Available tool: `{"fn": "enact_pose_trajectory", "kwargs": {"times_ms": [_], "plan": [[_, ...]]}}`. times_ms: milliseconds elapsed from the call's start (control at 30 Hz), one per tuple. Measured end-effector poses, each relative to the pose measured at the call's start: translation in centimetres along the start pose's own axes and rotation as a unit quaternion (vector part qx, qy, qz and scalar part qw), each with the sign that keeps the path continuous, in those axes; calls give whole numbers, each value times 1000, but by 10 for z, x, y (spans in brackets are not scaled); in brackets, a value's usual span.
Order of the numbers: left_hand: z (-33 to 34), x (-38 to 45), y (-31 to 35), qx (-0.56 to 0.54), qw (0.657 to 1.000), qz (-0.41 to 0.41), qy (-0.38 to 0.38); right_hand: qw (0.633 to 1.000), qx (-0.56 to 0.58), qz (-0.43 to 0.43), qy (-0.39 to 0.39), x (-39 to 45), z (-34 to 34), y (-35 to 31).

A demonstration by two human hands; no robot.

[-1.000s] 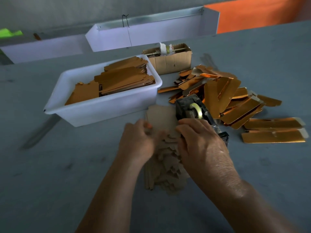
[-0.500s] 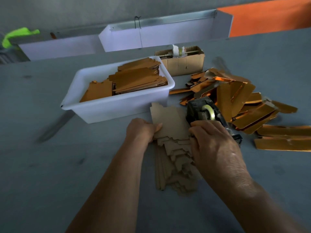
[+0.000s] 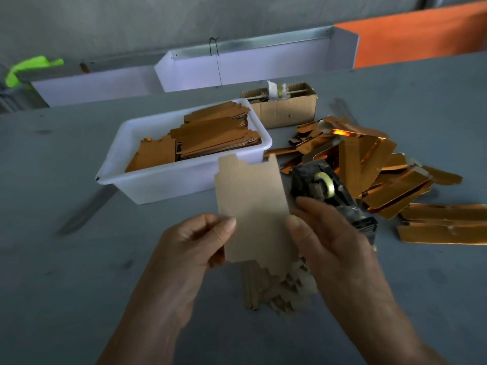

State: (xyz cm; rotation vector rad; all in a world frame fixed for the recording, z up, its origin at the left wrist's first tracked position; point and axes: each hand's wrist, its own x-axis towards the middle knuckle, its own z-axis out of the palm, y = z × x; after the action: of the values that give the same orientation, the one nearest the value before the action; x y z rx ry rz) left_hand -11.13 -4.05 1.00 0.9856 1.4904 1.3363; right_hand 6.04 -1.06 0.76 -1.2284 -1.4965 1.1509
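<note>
**tapeguy:** so what's each hand doing here?

**foldy:** left hand (image 3: 192, 248) pinches the left edge of a cardboard sheet (image 3: 250, 206), thumb on the front and fingers curled behind. right hand (image 3: 332, 241) grips the right edge the same way. The sheet is held up off the table, just above a stack of cut pieces (image 3: 274, 291) lying between the wrists.

**tapeguy:** what's the sheet like?

**foldy:** flat, matte brown, with notched tabs along the top and a stepped bottom edge. The stack under it is the same dull brown.

**tapeguy:** and around it?

**foldy:** a black tape dispenser (image 3: 324, 185) with a yellowish roll sits just behind the right fingers. There's a white plastic tub (image 3: 168, 180) to the left with gold strips (image 3: 216, 135) in it, and a loose shiny gold pile (image 3: 382, 169) to the right. A small cardboard box (image 3: 287, 109) is behind the tub. All of it sits on a smooth grey table (image 3: 66, 272). White metal trays (image 3: 258, 67) run along the back edge, next to an orange panel (image 3: 421, 32).
</note>
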Motion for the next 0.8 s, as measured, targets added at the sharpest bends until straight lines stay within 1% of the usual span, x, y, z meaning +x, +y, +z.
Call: {"fn": "enact_pose_trajectory", "kwargs": {"times_ms": [33, 67, 100, 167, 233, 300, 433, 567, 667, 800], "plan": [[3, -3, 0, -1, 1000, -3, -14, 994, 76, 58, -48, 1, 2, 1], [6, -5, 0, 1, 1000, -5, -24, 981, 140, 106, -82, 2, 4, 2], [9, -6, 0, 4, 999, -10, -31, 969, 185, 136, -92, 2, 5, 4], [14, -4, -1, 13, 999, -23, -34, 959, 219, 157, -84, 4, 6, 7], [20, -2, -1, 6, 999, -34, -22, 955, 231, 162, -89, 4, 7, 10], [27, 1, 0, 9, 999, -35, -2, 954, 229, 166, -97, 3, 8, 12], [32, 4, -3, 5, 998, -63, 10, 968, 166, 155, -102, 2, 6, 16], [36, 1, -6, -11, 997, -69, 29, 969, 162, 142, -119, 1, 3, 17], [37, 1, -8, 7, 997, -66, 27, 980, 129, 122, -91, 1, 4, 20], [36, 1, -12, 10, 997, -58, 51, 993, 83, 80, -30, 1, 6, 21]]}}
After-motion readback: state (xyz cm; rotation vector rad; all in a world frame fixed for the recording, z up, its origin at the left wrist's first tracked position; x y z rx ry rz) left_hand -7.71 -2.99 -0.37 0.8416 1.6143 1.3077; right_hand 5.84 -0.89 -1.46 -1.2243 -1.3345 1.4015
